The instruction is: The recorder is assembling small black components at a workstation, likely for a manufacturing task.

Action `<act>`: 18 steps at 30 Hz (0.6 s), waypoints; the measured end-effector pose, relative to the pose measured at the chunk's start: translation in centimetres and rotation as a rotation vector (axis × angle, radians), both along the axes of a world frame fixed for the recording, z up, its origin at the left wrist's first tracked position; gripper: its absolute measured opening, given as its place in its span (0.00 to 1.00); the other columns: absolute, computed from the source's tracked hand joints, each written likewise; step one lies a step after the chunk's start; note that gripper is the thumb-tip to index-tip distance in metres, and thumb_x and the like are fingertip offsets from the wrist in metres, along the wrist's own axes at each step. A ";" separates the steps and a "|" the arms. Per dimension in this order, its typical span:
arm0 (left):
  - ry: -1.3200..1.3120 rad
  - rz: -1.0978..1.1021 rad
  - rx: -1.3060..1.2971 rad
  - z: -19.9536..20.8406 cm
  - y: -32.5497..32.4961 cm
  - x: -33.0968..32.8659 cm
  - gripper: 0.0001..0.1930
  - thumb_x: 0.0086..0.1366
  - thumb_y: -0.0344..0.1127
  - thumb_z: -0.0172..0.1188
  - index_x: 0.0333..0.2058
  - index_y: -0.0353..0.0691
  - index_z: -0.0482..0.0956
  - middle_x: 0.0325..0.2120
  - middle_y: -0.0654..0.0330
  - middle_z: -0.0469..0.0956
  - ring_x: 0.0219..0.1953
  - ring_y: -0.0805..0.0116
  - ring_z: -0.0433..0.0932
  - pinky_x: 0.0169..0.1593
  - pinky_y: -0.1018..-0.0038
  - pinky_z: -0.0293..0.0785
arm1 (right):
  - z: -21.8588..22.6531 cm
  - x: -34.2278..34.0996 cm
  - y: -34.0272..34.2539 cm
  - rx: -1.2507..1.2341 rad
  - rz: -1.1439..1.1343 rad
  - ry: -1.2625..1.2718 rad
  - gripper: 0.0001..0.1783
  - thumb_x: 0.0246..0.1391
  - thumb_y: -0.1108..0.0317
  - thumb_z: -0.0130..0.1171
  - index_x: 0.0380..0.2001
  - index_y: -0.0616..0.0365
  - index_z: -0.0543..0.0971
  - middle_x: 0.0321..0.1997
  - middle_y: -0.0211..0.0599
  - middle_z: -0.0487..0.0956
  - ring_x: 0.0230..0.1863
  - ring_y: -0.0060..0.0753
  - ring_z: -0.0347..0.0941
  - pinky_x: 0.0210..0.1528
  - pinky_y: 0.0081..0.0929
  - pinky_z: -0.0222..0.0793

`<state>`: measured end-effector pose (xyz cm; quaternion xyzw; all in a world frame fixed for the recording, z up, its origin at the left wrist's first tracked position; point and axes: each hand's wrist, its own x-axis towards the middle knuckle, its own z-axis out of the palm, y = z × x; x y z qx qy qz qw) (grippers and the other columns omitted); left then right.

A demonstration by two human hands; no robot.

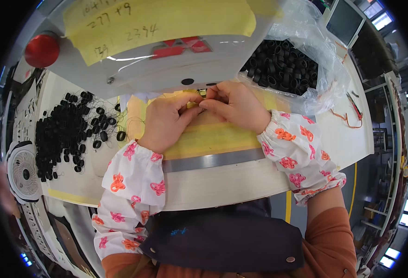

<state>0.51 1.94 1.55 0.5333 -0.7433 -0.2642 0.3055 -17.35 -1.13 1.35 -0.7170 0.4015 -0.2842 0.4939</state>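
A worker's left hand (169, 116) and right hand (238, 107) meet with fingers bunched beneath a grey machine housing (134, 76), a small, shiny, metallic-looking fitting (203, 92) just beyond their fingertips; what either hand pinches cannot be told. Black rings trailing thin wires (57, 134) lie left of the left hand on the pale tabletop (231, 180), while loose black rings (282, 67) fill a clear plastic bag (334, 83) beyond the right.
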 end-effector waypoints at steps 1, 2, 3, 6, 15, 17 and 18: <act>-0.046 0.033 -0.031 -0.1 0.0 0.0 0.09 0.52 0.37 0.59 0.33 0.43 0.78 0.17 0.58 0.75 0.18 0.66 0.74 0.24 0.74 0.67 | -0.4 0.2 0.2 -0.193 -0.059 -0.003 0.10 0.48 0.69 0.58 0.28 0.65 0.72 0.19 0.31 0.73 0.18 0.19 0.68 0.18 0.18 0.62; -0.046 0.034 -0.017 -0.3 0.1 0.0 0.09 0.52 0.37 0.59 0.33 0.43 0.78 0.17 0.58 0.75 0.18 0.66 0.74 0.24 0.74 0.67 | -0.8 0.3 0.3 -0.180 -0.057 -0.003 0.10 0.48 0.69 0.58 0.28 0.65 0.72 0.19 0.31 0.73 0.18 0.19 0.68 0.18 0.18 0.62; -0.029 0.052 -0.029 -0.4 -0.1 -0.1 0.09 0.52 0.37 0.59 0.32 0.42 0.78 0.17 0.57 0.75 0.18 0.66 0.74 0.25 0.74 0.68 | -1.0 0.2 0.3 -0.362 -0.102 -0.011 0.09 0.47 0.70 0.58 0.27 0.66 0.73 0.19 0.35 0.73 0.17 0.23 0.69 0.19 0.20 0.63; -0.009 0.082 -0.011 -0.8 -0.6 -0.3 0.10 0.53 0.39 0.58 0.30 0.40 0.78 0.18 0.57 0.76 0.19 0.64 0.74 0.25 0.74 0.68 | -1.8 0.1 -0.1 -0.627 -0.168 -0.001 0.08 0.44 0.72 0.59 0.25 0.66 0.74 0.20 0.41 0.74 0.17 0.30 0.70 0.20 0.23 0.64; -0.141 0.222 0.078 -0.9 -1.4 -0.5 0.15 0.54 0.45 0.58 0.23 0.36 0.78 0.10 0.61 0.69 0.14 0.72 0.65 0.20 0.76 0.61 | -1.4 0.5 -0.4 -0.507 -0.246 0.007 0.04 0.41 0.76 0.55 0.20 0.65 0.71 0.20 0.46 0.72 0.22 0.48 0.69 0.24 0.34 0.64; -0.097 0.246 0.099 -1.1 -1.6 -0.6 0.15 0.54 0.43 0.59 0.24 0.34 0.78 0.09 0.63 0.66 0.14 0.81 0.60 0.20 0.79 0.59 | -1.4 0.4 -0.5 -0.504 -0.251 0.015 0.04 0.41 0.76 0.55 0.20 0.65 0.71 0.20 0.46 0.72 0.22 0.48 0.69 0.23 0.34 0.64; -0.053 0.241 0.089 -1.3 -1.6 -0.6 0.16 0.54 0.45 0.59 0.24 0.34 0.78 0.09 0.64 0.66 0.14 0.81 0.60 0.20 0.79 0.59 | -1.4 0.4 -0.6 -0.516 -0.248 0.006 0.04 0.41 0.76 0.55 0.19 0.65 0.71 0.20 0.47 0.72 0.22 0.48 0.69 0.23 0.34 0.64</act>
